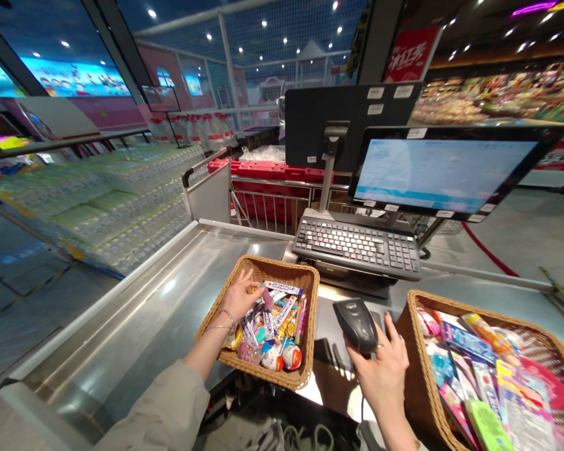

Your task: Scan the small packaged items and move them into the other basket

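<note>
My left hand (239,297) reaches over the left wicker basket (316,313), thumb and fingers closed on a small pinkish-purple packet (267,298). Under it lie white-and-purple candy sticks (284,313), and two red-and-white chocolate eggs (291,355) rest at the basket's near side. My right hand (380,369) grips a black handheld barcode scanner (356,322) between the two baskets, with its head tilted toward the keyboard. Part of the scanner's handle is hidden by my palm.
At right stands a second wicker basket (420,351) full of packaged sweets. A keyboard (357,244) and a lit monitor (442,169) sit beyond the metal counter (136,300). Stacked bottle packs (108,207) stand past its left edge.
</note>
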`<action>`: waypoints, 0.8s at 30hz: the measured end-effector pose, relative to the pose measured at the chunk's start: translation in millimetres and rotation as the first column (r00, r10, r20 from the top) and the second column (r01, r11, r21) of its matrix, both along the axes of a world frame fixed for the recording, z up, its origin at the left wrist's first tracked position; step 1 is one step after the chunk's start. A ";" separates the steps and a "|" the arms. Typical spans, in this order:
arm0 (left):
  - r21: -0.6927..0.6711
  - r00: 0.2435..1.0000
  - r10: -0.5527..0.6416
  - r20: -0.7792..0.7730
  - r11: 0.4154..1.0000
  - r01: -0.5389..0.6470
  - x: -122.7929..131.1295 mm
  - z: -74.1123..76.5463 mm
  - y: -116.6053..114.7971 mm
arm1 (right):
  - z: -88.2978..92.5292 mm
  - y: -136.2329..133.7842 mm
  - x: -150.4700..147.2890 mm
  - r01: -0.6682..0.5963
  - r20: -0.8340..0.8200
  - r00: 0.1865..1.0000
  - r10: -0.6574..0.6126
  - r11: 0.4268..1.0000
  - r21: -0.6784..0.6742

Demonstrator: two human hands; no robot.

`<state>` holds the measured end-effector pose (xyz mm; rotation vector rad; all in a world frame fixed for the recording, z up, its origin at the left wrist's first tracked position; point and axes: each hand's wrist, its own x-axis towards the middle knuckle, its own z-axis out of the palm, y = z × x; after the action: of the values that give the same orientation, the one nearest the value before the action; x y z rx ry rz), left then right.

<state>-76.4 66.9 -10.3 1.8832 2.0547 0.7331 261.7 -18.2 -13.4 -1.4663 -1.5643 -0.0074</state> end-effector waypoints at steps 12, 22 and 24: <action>-0.229 0.990 0.100 -0.104 0.966 -0.122 28.2 -21.8 4.4 | -6.3 -4.9 10.5 0.018 0.004 1.000 -0.018 1.000 -0.023; -0.331 0.956 -0.060 -0.287 0.943 -0.041 1.5 -31.0 -0.8 | -10.0 -3.9 12.0 0.035 0.009 0.999 -0.035 0.999 -0.017; -0.321 0.948 -0.124 -0.294 0.947 0.024 -3.9 -31.3 -2.4 | -11.3 -2.9 12.3 0.036 0.014 0.999 -0.036 0.999 -0.014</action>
<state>-80.3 64.6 -41.6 1.9700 2.1079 0.0771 274.0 -21.2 -24.7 -1.5078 -1.5514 -0.0275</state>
